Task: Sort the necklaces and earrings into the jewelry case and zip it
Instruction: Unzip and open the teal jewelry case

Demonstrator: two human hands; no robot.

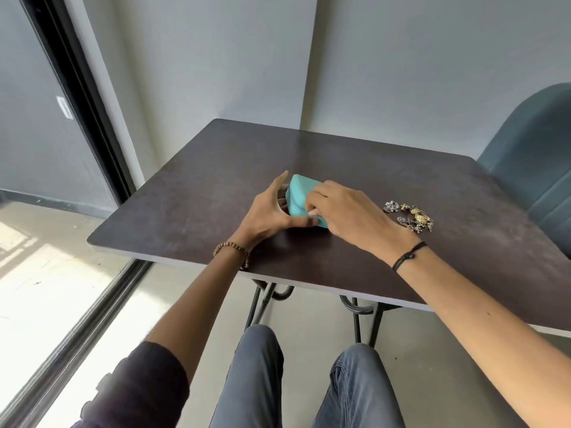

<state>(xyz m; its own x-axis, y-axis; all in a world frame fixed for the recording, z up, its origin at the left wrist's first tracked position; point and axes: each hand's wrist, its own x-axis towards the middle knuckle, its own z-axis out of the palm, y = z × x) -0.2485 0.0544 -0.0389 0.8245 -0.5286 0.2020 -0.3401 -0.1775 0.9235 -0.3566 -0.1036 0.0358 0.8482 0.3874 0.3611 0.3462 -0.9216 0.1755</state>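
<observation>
A small turquoise jewelry case point(299, 193) sits closed near the middle of the dark table point(386, 168). My left hand point(272, 214) wraps its left side, thumb along the near edge and fingers behind it. My right hand point(343, 211) lies over the case's right part, its fingertips pinched at the front seam; what they pinch is too small to tell. A tangled pile of jewelry point(409, 216), silver and gold pieces, rests on the table just right of my right hand.
A teal upholstered chair point(537, 168) stands at the table's right side. A dark-framed glass door point(77, 97) runs along the left. The table's near edge lies above my knees point(262, 366), and its metal legs point(262, 301) show below.
</observation>
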